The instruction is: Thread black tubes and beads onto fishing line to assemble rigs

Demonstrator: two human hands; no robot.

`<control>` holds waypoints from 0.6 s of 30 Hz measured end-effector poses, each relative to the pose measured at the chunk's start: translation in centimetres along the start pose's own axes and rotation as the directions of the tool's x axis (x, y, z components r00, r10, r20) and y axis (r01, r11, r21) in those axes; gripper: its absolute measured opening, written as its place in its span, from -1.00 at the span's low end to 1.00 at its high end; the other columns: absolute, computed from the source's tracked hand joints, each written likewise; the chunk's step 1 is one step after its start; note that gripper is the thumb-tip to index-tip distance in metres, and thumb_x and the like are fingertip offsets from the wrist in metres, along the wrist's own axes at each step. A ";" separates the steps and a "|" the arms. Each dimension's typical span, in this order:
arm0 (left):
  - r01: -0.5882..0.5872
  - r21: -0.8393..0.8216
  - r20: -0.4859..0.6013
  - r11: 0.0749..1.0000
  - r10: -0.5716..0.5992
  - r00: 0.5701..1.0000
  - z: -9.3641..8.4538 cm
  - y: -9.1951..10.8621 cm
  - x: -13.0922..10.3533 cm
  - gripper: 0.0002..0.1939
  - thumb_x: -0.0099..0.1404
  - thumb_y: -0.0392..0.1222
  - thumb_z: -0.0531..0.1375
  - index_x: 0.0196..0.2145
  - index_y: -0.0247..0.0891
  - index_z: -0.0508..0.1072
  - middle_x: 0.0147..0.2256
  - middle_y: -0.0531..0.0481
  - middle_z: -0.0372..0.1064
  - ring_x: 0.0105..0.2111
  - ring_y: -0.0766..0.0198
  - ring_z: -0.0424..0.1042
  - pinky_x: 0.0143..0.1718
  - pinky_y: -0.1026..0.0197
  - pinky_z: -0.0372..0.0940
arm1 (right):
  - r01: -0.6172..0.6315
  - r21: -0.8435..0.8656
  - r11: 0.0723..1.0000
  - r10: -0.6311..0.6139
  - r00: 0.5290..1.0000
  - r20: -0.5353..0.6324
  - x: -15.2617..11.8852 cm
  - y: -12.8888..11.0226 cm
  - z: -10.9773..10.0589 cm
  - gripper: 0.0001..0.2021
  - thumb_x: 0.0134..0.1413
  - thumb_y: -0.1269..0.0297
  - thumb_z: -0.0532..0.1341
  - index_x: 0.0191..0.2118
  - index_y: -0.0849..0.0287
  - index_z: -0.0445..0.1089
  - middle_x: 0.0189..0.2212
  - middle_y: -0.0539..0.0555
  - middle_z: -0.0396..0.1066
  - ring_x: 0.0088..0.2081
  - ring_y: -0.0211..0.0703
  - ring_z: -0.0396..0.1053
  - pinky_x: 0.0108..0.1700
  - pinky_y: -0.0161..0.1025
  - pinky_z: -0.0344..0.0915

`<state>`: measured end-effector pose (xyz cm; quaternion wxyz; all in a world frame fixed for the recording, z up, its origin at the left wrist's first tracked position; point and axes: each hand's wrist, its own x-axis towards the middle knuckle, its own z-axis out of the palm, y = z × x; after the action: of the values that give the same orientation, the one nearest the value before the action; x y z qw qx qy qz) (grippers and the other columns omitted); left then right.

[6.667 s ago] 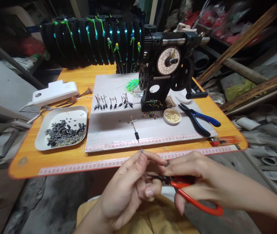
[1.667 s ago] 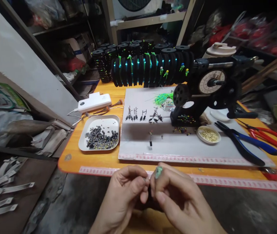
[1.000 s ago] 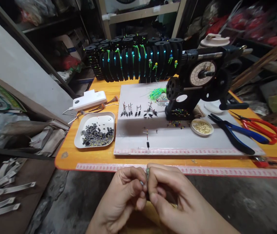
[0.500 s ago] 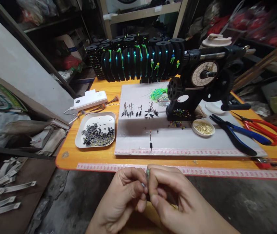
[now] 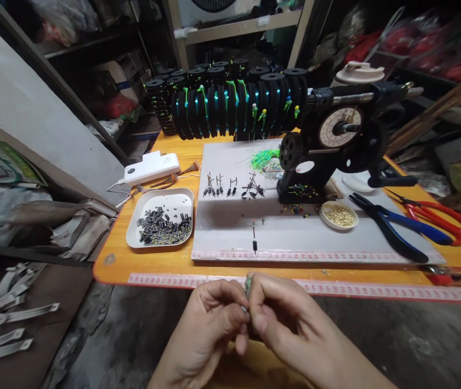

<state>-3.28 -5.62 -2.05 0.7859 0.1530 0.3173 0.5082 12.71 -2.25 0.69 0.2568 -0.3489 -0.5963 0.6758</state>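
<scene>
Largest, across the middle: an orange-topped bench [image 5: 112,248], with a black geared machine [image 5: 313,135] on its far right side and a long row of black spools [image 5: 222,113] extending leftward from it. Beneath the machine, a pale board [image 5: 214,227] on the bench. In front of the near edge, left hand [image 5: 209,319] and right hand [image 5: 295,319] close together, both with fingers curled. Thumb and forefinger of the left hand closed on a small bluish-grey piece [image 5: 244,310], right at the meeting of the fingertips. Right hand likewise pinched shut, with a green wrap [image 5: 248,284] near the forefinger; contents of that pinch hidden.

To the right, blue-handled pliers [image 5: 396,227] lying across the board's edge, just beside red-handled pliers [image 5: 436,205]. Left of the board, a white tray [image 5: 149,200] of dark little parts, near a white device [image 5: 151,167]. On the board, a round dish [image 5: 327,222] of gold-coloured bits, a bright green bundle [image 5: 263,159], black wired pieces [image 5: 220,189] in a loose row, and scattered coloured beads [image 5: 295,209].
</scene>
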 end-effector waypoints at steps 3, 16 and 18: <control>-0.081 0.068 0.001 0.994 0.081 0.997 0.0 -0.2 -0.1 -0.86 0.11 -0.18 0.49 -0.42 -0.24 0.64 -0.50 0.06 0.48 -0.66 0.57 0.37 -0.60 0.54 0.21 | -0.016 0.106 0.994 0.018 1.000 -0.022 -0.2 -0.1 0.1 -0.73 0.32 0.13 0.15 -0.39 0.13 0.21 -0.45 -0.02 0.32 -0.36 -0.22 0.32 -0.28 -0.28 0.20; -0.633 0.738 0.355 0.235 0.663 0.659 0.8 0.5 -0.7 -0.74 0.22 -0.44 0.36 -0.23 -0.08 0.68 -0.36 0.07 0.47 -0.40 0.39 0.49 -0.39 0.45 0.42 | 0.132 0.092 0.987 -0.118 0.983 -0.140 -0.1 1.0 -1.8 -0.72 0.16 0.04 0.36 -0.35 0.18 0.54 -0.41 0.03 0.45 -0.33 -0.23 0.39 -0.25 -0.29 0.30; -0.641 0.722 0.322 0.260 0.694 0.644 1.4 0.0 -0.4 -0.84 0.24 -0.36 0.38 -0.27 -0.10 0.68 -0.36 0.06 0.44 -0.39 0.37 0.47 -0.38 0.43 0.41 | 0.185 0.083 0.979 -0.175 0.978 -0.116 -0.2 1.0 -1.9 -0.73 0.17 0.08 0.35 -0.37 0.20 0.52 -0.42 0.04 0.44 -0.36 -0.22 0.38 -0.28 -0.27 0.31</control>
<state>-2.48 -5.89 -0.84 0.3327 0.5849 0.4343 0.5988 14.37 -1.33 -0.32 0.3648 -0.3170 -0.5787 0.6569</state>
